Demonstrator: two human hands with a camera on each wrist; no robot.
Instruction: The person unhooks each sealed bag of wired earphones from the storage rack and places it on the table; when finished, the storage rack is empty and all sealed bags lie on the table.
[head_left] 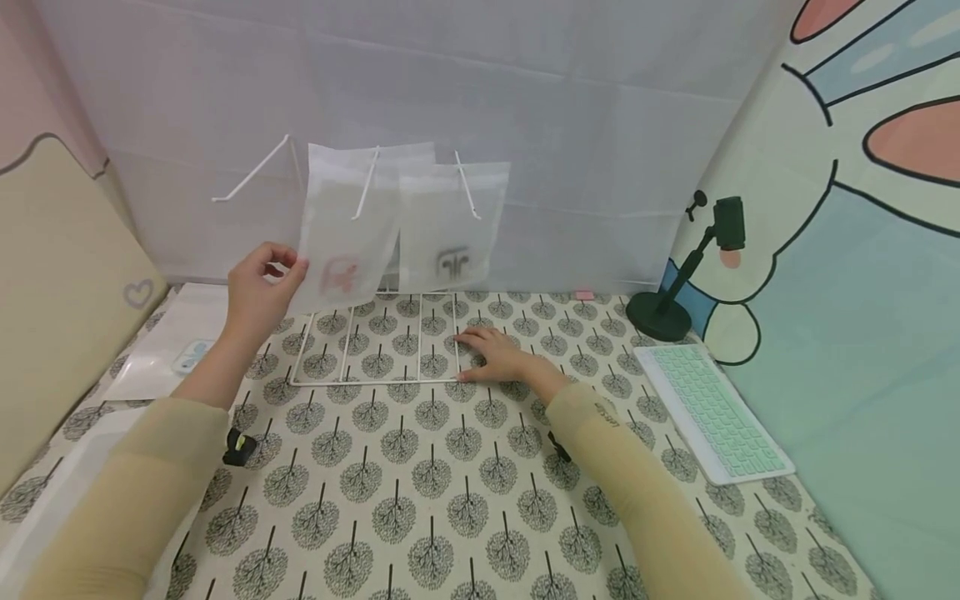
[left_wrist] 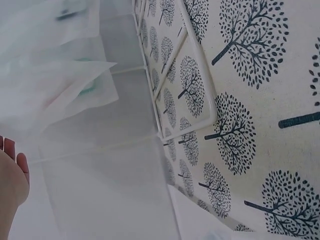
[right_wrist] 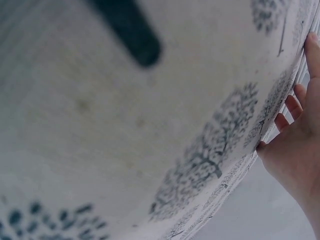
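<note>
My left hand [head_left: 262, 287] pinches the left edge of a frosted white bag [head_left: 352, 225] with a blurred red mark, hanging on the middle prong of a white wire display rack [head_left: 375, 383]. Another frosted bag [head_left: 453, 217], with a dark mark, hangs from the right prong. In the left wrist view the left hand [left_wrist: 11, 175] shows only partly at the edge, and a bag corner [left_wrist: 92, 70] juts out. My right hand [head_left: 491, 354] rests at the rack's front right base corner, thumb and fingers spread; the right wrist view shows these fingers [right_wrist: 292, 107] extended on the cloth.
On the right lie a white keyboard [head_left: 712, 412] with green keys and a black stand [head_left: 660, 315]. Pale plastic packaging [head_left: 168, 342] lies at the left. Small black objects [head_left: 240, 447] sit near both forearms. A white curtain [head_left: 570, 167] closes the back.
</note>
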